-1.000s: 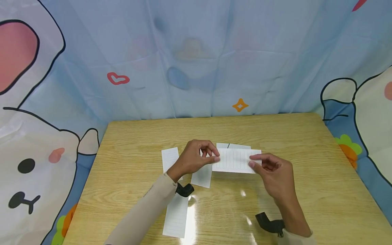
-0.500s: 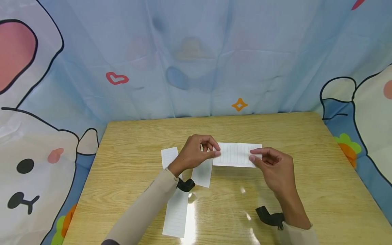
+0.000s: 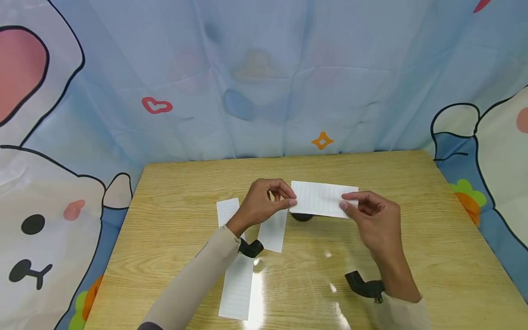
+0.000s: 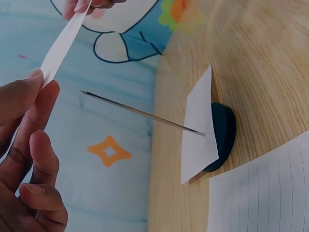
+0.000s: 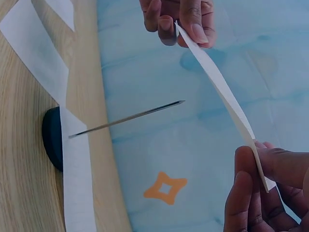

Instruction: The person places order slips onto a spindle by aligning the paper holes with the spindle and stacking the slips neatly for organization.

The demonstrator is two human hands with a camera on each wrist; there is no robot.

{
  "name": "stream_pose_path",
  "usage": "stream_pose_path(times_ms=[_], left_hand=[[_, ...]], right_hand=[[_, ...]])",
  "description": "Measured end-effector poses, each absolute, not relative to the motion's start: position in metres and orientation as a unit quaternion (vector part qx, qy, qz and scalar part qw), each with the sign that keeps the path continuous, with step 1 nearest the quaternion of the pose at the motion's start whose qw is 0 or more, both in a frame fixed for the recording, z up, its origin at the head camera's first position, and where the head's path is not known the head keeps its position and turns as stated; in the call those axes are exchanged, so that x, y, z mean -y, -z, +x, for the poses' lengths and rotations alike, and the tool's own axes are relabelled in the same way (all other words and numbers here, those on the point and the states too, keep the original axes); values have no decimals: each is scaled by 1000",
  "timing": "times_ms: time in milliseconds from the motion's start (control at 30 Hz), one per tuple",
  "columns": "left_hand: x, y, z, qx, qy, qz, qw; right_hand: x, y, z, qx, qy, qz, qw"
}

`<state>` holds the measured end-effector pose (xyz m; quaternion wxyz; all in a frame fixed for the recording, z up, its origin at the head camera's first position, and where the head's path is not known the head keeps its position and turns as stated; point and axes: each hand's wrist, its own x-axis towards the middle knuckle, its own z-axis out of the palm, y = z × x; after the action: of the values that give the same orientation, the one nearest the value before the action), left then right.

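The lined paper slip (image 3: 323, 199) now hangs in the air between our hands, higher than a second ago, when it lay low against the slip already on the spike. Our left hand (image 3: 264, 204) pinches its left end between thumb and fingertips; our right hand (image 3: 369, 215) pinches the right end. Lifting it has uncovered the black base (image 3: 302, 217) of the paper spike (image 4: 140, 112), whose point stands free beneath the slip, with one impaled slip (image 4: 199, 128) sitting at the bottom. We judge the paper is poised above the tip. More slips (image 3: 237, 286) lie on the wooden table (image 3: 433, 238).

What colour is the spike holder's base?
Black base, clearest in the left wrist view.
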<state>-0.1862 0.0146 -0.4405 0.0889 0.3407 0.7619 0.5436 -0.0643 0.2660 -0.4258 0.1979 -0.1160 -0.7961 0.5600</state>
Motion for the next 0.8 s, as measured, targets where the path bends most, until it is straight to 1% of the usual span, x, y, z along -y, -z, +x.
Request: stream_pose_path(times_ms=[400,800], left_hand=[[-18,442,-191,-749,-562,333,110],[-25,441,-196,-756,-564,316,101]], right_hand=[[-269,424,-70,790,-575,-116,180],[-274,426,-80,793,-572,-120,173]])
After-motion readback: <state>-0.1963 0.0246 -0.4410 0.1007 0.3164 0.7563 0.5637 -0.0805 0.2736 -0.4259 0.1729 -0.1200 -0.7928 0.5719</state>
